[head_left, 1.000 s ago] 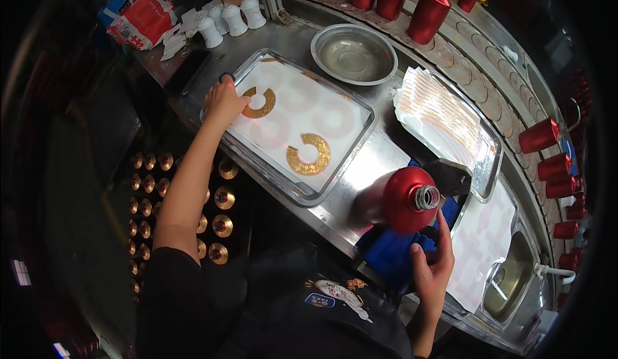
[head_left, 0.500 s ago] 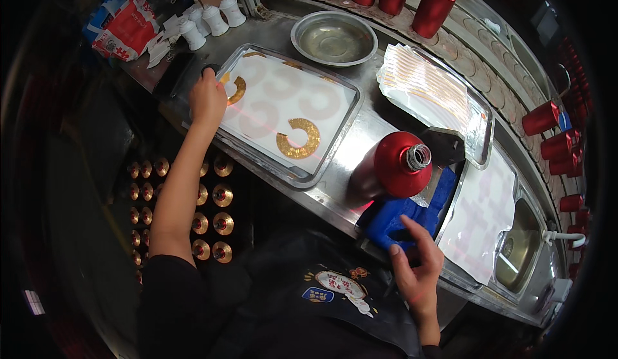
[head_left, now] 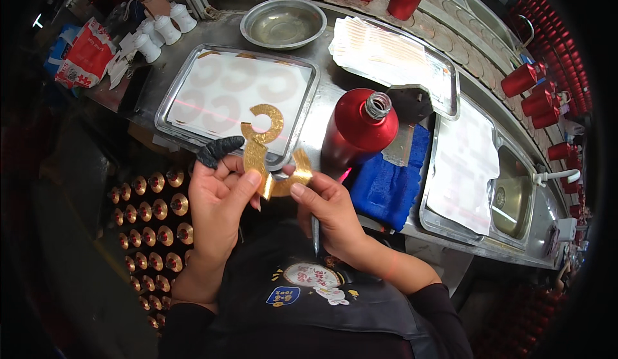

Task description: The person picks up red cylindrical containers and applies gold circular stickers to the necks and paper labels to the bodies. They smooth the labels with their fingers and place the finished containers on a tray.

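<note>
Between my two hands is a curved, C-shaped gold foil label [head_left: 255,160], held above the near edge of the counter. My left hand [head_left: 219,198] pinches one end; a black cover [head_left: 222,150] sits on its index finger. The other end is pinched by my right hand [head_left: 336,216], with a thin grey tool [head_left: 315,235] pointing down from beneath that palm. Just beyond, a second gold C-shaped label [head_left: 269,124] lies on the white backing sheet [head_left: 212,85] in a metal tray [head_left: 168,124]. To the right stands a red bottle [head_left: 364,127] with an uncapped threaded neck.
A blue cloth [head_left: 386,188] lies beside the bottle. Further right are a tray with white sheets [head_left: 462,166] and a sink [head_left: 515,195]. A metal bowl [head_left: 283,24] stands behind the label tray. Several gold-topped bottles [head_left: 148,235] stand below the counter at left.
My left hand has come from the tray's left side to the front of my body with a gold label. My right hand has left the blue cloth and now grips the label too. The view has shifted.
</note>
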Demonstrator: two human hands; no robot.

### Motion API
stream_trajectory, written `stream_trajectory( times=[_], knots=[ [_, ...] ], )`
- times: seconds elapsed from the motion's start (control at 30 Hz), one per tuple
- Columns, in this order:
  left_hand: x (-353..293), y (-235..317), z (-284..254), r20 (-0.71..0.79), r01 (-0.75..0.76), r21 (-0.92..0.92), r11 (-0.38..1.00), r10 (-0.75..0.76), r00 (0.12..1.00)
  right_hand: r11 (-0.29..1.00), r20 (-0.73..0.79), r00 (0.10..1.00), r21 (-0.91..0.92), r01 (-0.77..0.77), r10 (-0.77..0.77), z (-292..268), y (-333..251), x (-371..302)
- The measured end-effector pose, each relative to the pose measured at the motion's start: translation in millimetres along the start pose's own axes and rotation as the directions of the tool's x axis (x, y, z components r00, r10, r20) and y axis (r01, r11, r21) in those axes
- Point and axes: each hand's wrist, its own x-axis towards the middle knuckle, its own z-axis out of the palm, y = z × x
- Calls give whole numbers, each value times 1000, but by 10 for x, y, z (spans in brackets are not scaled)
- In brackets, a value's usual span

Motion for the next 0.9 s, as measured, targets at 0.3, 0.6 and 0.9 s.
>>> stream_trajectory(
  times=[0.3,0.6,0.9],
  knots=[
    [-109,-150,392,251,-155,-72,985,168,953,739,103,812,-360,569,-575,-378,-582,-572],
    [327,-455,824,237,-239,18,971,229,944,642,134,853,-603,475,-505,-823,-1365,13],
    [521,-563,621,260,-158,-59,986,168,951,802,-48,805,-136,581,-591,-737,-913,6]
  ],
)
